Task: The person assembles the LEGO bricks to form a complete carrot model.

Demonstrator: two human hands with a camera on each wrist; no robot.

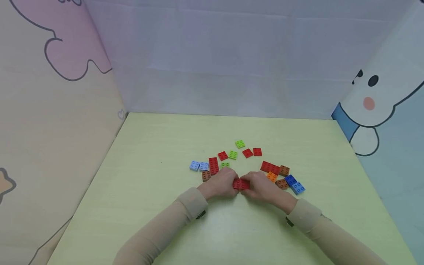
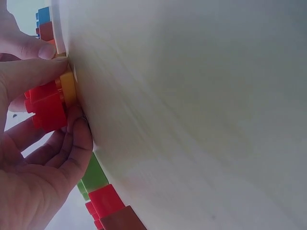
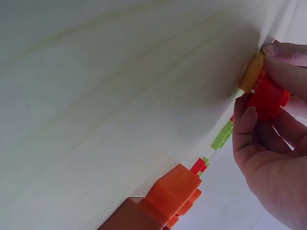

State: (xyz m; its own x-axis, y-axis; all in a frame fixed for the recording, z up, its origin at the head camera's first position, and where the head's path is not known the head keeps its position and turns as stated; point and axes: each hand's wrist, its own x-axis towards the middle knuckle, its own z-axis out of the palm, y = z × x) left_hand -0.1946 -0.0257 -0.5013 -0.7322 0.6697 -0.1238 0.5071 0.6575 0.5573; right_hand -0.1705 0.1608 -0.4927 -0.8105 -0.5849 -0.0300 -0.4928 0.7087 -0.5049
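In the head view my left hand and right hand meet over the table, fingers curled about a red toy building brick with studs on top. Each hand grips it from its own side. Under the red part sits a yellow-orange brick, low against the table surface in the left wrist view. Fingers wrap the red brick in the right wrist view too, covering part of it. Nearest the right hand lie an orange brick and a brown brick; a brown brick lies beside the left.
Light blue bricks and a long red brick lie to the left. Small red bricks and green bricks are spread farther back. Another long red brick and blue bricks lie right. Walls border the pale table.
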